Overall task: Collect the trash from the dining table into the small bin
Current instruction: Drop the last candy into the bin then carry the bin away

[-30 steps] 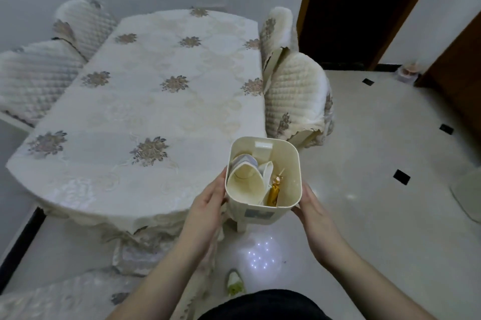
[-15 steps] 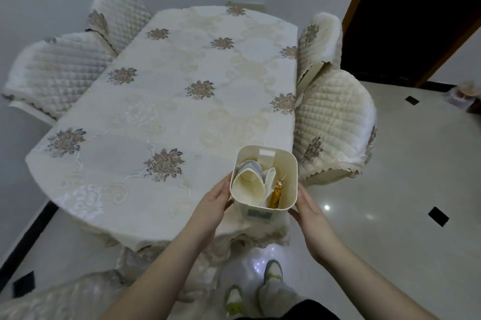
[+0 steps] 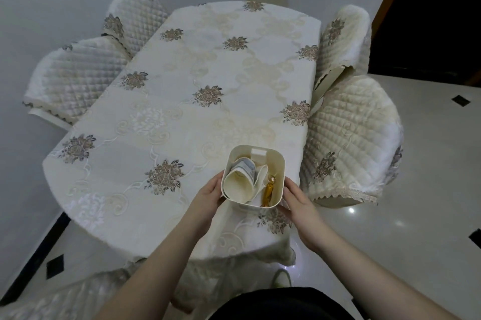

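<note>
bin: small cream bin (image 3: 276, 163) over the near right corner of the dining table (image 3: 182, 101); base hidden by its own rim, so resting on the cloth or held just above it, cannot tell
left hand: left hand (image 3: 208, 196) flat against the bin's left wall; fingers straight and close together; tips hidden behind the bin
right hand: right hand (image 3: 296, 201) against the bin's right wall; fingers extended along it, close together; thumb lies on the near side; tips partly hidden under the rim
bin contents: crushed paper cup (image 3: 238, 185) lying mouth toward camera on the left side; white paper (image 3: 260, 179) folded beside it; gold wrapper (image 3: 268, 190) on the right, upright; anything beneath them hidden
table: floral tablecloth (image 3: 166, 176) covers the whole top; near edge drapes down, legs hidden
chairs: quilted chairs (image 3: 346, 142) on both sides; near-left one cut off by the frame edge
person: forearms run out of the bottom edge; dark clothing (image 3: 281, 304) and one shoe (image 3: 282, 278) below, partly cut off
far right: dark doorway (image 3: 429, 20); interior not readable
</note>
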Demonstrator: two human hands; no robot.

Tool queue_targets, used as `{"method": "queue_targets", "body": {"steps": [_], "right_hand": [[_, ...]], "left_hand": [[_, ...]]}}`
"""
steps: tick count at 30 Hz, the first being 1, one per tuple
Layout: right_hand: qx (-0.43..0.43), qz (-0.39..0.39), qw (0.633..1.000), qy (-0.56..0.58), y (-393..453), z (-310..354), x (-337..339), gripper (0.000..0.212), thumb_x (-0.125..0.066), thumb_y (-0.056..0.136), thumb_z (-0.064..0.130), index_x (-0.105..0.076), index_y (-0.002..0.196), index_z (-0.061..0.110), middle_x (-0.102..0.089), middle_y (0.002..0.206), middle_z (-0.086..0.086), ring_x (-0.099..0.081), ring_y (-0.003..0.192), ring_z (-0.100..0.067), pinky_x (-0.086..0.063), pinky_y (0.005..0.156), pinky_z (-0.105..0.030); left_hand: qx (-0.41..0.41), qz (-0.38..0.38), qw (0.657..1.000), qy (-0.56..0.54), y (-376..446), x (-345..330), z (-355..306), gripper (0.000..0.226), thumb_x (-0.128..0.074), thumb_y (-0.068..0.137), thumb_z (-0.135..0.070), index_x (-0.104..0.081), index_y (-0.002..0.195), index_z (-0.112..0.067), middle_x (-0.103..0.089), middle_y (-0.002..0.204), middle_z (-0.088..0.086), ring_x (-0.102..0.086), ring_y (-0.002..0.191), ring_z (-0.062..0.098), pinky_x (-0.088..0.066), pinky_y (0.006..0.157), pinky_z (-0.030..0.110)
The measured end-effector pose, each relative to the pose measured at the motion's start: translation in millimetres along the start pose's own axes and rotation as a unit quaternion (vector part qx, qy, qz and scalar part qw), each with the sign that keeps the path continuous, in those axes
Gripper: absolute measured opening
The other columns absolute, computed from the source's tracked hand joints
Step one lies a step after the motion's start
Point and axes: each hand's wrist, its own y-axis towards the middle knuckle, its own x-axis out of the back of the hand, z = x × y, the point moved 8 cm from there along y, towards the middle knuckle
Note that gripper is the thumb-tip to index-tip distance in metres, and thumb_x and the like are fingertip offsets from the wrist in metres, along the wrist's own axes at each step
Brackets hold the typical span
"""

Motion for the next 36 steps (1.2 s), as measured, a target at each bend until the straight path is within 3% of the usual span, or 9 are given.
{"method": "queue_targets", "body": {"steps": [8, 13, 16, 20, 23, 30, 36], "right_hand": [[-0.022, 0.011, 1.000, 0.011, 15.6, 0.5, 0.9, 0.029, -0.045, 0.100, 0.027, -0.060, 0.121, 0.042, -0.066, 0.117, 0.022, -0.058, 0.114, -0.001, -0.043, 0.106, -0.042], [-0.034, 0.028, 0.999, 0.029, 19.4, -4.4, -7.9, 0.033, -0.042, 0.102, 0.022, -0.054, 0.132, 0.029, -0.065, 0.123, 0.012, -0.060, 0.115, -0.005, -0.042, 0.107, -0.040], [-0.038, 0.030, 0.999, 0.015, 21.0, -7.5, -10.7, 0.033, -0.039, 0.103, 0.023, -0.054, 0.130, 0.035, -0.064, 0.125, 0.011, -0.057, 0.118, -0.006, -0.042, 0.106, -0.036], [-0.050, 0.040, 0.998, 0.007, 25.3, -7.9, -13.8, 0.035, -0.037, 0.101, 0.025, -0.057, 0.119, 0.047, -0.067, 0.118, 0.018, -0.059, 0.112, 0.001, -0.049, 0.094, -0.026], [-0.049, 0.044, 0.998, -0.006, 28.0, -8.5, -16.0, 0.034, -0.038, 0.099, 0.026, -0.059, 0.115, 0.048, -0.068, 0.113, 0.019, -0.060, 0.110, -0.002, -0.049, 0.095, -0.030], [-0.045, 0.026, 0.998, -0.037, 28.3, -10.9, -17.8, 0.033, -0.040, 0.091, 0.042, -0.053, 0.120, 0.052, -0.065, 0.118, 0.019, -0.058, 0.114, -0.009, -0.045, 0.103, -0.046], [-0.060, -0.005, 0.997, -0.057, 26.2, -9.2, -4.1, 0.040, -0.046, 0.091, 0.042, -0.051, 0.130, 0.041, -0.055, 0.135, 0.015, -0.049, 0.125, -0.007, -0.037, 0.110, -0.043]], "left_hand": [[0.012, -0.028, 1.000, -0.009, 13.2, 2.3, -0.7, 0.027, -0.047, 0.108, -0.026, -0.067, 0.124, -0.035, -0.076, 0.116, -0.017, -0.069, 0.106, -0.004, -0.055, 0.081, 0.015], [0.020, -0.043, 0.999, -0.004, 20.6, 10.1, 3.8, 0.028, -0.046, 0.108, -0.023, -0.068, 0.123, -0.033, -0.077, 0.113, -0.017, -0.069, 0.106, -0.002, -0.055, 0.082, 0.017], [0.021, -0.050, 0.999, 0.007, 24.0, 13.7, 8.4, 0.029, -0.048, 0.107, -0.022, -0.067, 0.128, -0.028, -0.076, 0.118, -0.011, -0.068, 0.111, 0.004, -0.055, 0.088, 0.021], [0.018, -0.055, 0.998, 0.016, 28.0, 13.6, 6.6, 0.029, -0.047, 0.107, -0.018, -0.066, 0.129, -0.023, -0.073, 0.122, -0.003, -0.067, 0.114, 0.010, -0.053, 0.093, 0.024], [0.018, -0.051, 0.998, 0.021, 28.9, 13.2, 3.1, 0.029, -0.046, 0.107, -0.018, -0.066, 0.127, -0.026, -0.073, 0.120, -0.009, -0.067, 0.113, 0.007, -0.055, 0.092, 0.022], [0.004, -0.026, 0.999, 0.032, 25.3, 12.6, -7.2, 0.030, -0.045, 0.108, -0.015, -0.062, 0.133, -0.019, -0.069, 0.123, -0.003, -0.065, 0.108, 0.003, -0.055, 0.092, 0.020], [-0.002, -0.029, 0.999, 0.018, 23.0, 11.5, -5.6, 0.030, -0.043, 0.109, -0.022, -0.064, 0.127, -0.034, -0.072, 0.118, -0.018, -0.064, 0.112, 0.000, -0.055, 0.091, 0.020]]}}
